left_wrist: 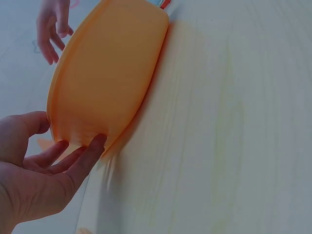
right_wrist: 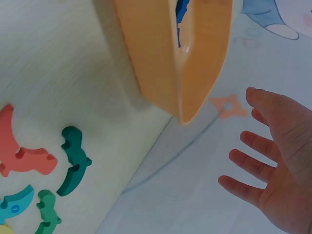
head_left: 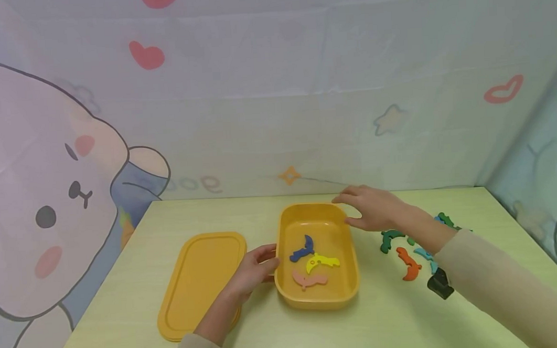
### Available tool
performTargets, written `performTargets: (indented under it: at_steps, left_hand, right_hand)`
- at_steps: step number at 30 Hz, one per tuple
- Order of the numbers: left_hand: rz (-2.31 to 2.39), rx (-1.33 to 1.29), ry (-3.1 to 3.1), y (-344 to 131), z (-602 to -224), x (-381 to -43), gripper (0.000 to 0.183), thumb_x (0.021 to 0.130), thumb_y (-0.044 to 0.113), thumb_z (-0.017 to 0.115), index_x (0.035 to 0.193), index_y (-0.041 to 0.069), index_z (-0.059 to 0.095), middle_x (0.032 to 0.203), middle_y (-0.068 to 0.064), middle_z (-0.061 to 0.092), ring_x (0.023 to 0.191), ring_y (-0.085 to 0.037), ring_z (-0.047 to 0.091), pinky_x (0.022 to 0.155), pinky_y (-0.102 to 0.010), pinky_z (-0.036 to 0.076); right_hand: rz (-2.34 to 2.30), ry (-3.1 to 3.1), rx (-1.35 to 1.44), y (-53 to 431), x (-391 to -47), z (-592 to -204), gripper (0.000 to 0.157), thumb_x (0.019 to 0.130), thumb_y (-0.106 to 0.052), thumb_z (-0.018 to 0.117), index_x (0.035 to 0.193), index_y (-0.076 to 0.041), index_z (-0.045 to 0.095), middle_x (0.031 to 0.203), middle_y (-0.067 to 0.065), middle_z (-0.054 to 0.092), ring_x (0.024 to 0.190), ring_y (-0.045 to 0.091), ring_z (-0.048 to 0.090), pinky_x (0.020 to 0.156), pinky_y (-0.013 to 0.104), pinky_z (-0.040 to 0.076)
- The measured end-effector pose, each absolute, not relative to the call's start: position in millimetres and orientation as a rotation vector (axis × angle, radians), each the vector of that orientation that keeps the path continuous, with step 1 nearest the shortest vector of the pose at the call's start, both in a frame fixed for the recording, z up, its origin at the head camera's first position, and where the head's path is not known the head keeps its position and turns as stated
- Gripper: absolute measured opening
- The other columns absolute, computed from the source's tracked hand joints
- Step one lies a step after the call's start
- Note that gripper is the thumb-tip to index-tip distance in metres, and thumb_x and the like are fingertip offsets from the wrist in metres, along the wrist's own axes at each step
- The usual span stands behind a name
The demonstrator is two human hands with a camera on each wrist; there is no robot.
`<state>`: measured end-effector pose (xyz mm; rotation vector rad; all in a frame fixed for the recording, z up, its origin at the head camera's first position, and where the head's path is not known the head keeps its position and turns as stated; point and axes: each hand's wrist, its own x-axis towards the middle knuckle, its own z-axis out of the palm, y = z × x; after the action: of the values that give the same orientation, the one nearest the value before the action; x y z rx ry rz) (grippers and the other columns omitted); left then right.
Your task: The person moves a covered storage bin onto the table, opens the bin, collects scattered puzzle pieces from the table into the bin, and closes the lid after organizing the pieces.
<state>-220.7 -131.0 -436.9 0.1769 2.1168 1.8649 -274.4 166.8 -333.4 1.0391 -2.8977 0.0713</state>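
A yellow-orange plastic bin [head_left: 318,302] stands on the table. Inside lie three flat, curved, animal-like pieces: a blue piece [head_left: 302,250], a yellow piece [head_left: 322,261] and a pink piece [head_left: 310,279]. At the bin's left side is my left hand [head_left: 256,270]; its thumb and relaxed fingers [left_wrist: 92,148] touch the outer wall and rim without curling round them. My right hand [head_left: 374,209] hovers by the far right corner, fingers spread. In the right wrist view this hand [right_wrist: 285,161] stands apart from the bin and holds nothing.
A yellow lid-like tray [head_left: 204,283] lies left of the bin. To the right are several loose pieces, among them an orange piece [head_left: 409,264] and a dark green piece [head_left: 391,239]; my right forearm covers part of that group. A printed cloth [head_left: 266,117] hangs behind the table.
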Motion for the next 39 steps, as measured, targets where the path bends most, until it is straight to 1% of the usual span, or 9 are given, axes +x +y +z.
performTargets:
  at_steps: [6,10,20,28,35,39]
  left_hand:
    - [1.856,0.164,2.125,-130.6,-439.1,-221.5,0.046,0.093,0.012,0.051,0.135,-0.002,0.040,0.132,-0.024,0.046,0.111,-0.033,0.054,0.078,-0.037,0.055]
    - [1.843,0.150,2.142,-130.8,-439.4,-221.6,0.046,0.093,0.012,0.051,0.135,-0.001,0.041,0.132,-0.023,0.047,0.110,-0.032,0.055,0.078,-0.036,0.055]
    - [1.849,0.142,2.131,-130.2,-440.4,-221.4,0.046,0.093,0.012,0.051,0.136,-0.001,0.040,0.133,-0.022,0.046,0.112,-0.032,0.054,0.079,-0.037,0.054]
    - [1.838,0.132,2.139,-129.8,-439.2,-220.6,0.047,0.093,0.013,0.051,0.136,0.000,0.040,0.133,-0.022,0.046,0.111,-0.032,0.054,0.079,-0.036,0.054]
    - [1.841,0.154,2.139,-130.4,-438.3,-219.8,0.047,0.093,0.012,0.051,0.136,-0.002,0.040,0.133,-0.023,0.046,0.113,-0.034,0.053,0.080,-0.037,0.054]
    - [1.849,0.147,2.133,-130.1,-438.2,-219.9,0.046,0.093,0.012,0.051,0.136,-0.002,0.040,0.132,-0.023,0.046,0.112,-0.033,0.054,0.080,-0.037,0.054]
  right_hand:
    - [0.079,-2.911,0.968,180.7,-268.9,-335.4,0.047,0.084,-0.029,0.066,0.127,-0.014,0.054,0.127,0.011,0.052,0.112,0.033,0.051,0.085,0.048,0.049]
    - [0.078,-2.898,0.951,188.7,-266.4,-335.8,0.046,0.084,-0.029,0.065,0.126,-0.013,0.055,0.122,0.012,0.054,0.107,0.033,0.053,0.083,0.047,0.050]
    - [0.113,-2.888,0.922,206.6,-262.4,-341.3,0.040,0.082,-0.026,0.067,0.119,-0.011,0.059,0.107,0.009,0.059,0.089,0.026,0.057,0.074,0.040,0.053]
    - [0.143,-2.887,0.894,221.3,-254.1,-351.8,0.038,0.081,-0.023,0.068,0.116,-0.010,0.060,0.102,0.009,0.059,0.082,0.023,0.056,0.066,0.036,0.052]
    - [0.163,-2.900,0.894,233.2,-246.9,-359.4,0.038,0.081,-0.023,0.068,0.115,-0.008,0.060,0.101,0.009,0.060,0.079,0.021,0.057,0.066,0.034,0.052]
    - [0.193,-2.919,0.881,240.5,-242.5,-364.3,0.038,0.081,-0.021,0.069,0.114,-0.007,0.059,0.100,0.010,0.059,0.075,0.019,0.056,0.061,0.032,0.050]
